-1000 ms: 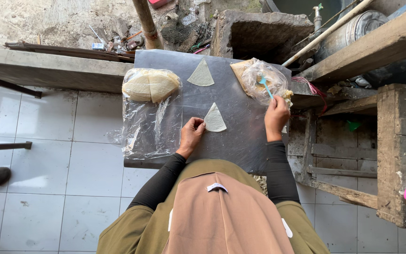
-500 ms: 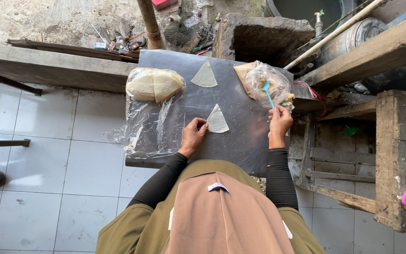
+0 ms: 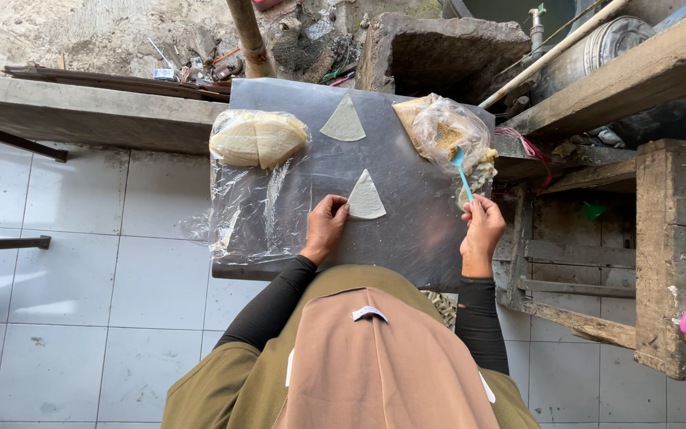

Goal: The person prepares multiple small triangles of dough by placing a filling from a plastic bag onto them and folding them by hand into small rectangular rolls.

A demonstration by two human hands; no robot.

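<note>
- Pale triangular wrapper [image 3: 366, 198] lies flat on the dark board [image 3: 406, 238], the left hand [image 3: 325, 226] pinching its lower left corner.
- Right hand [image 3: 482, 230] is closed around a blue spoon [image 3: 460, 171], its bowl at the filling bag [image 3: 446, 131].
- Second wrapper [image 3: 344, 122] lies farther back, beside a bagged stack [image 3: 257, 138].

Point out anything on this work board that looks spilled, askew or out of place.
The filling spills out of its clear bag at the dark board's right edge, partly past it. The plastic sheet on the left lies crumpled and hangs over the board's side. The triangular wrappers lie flat.
</note>
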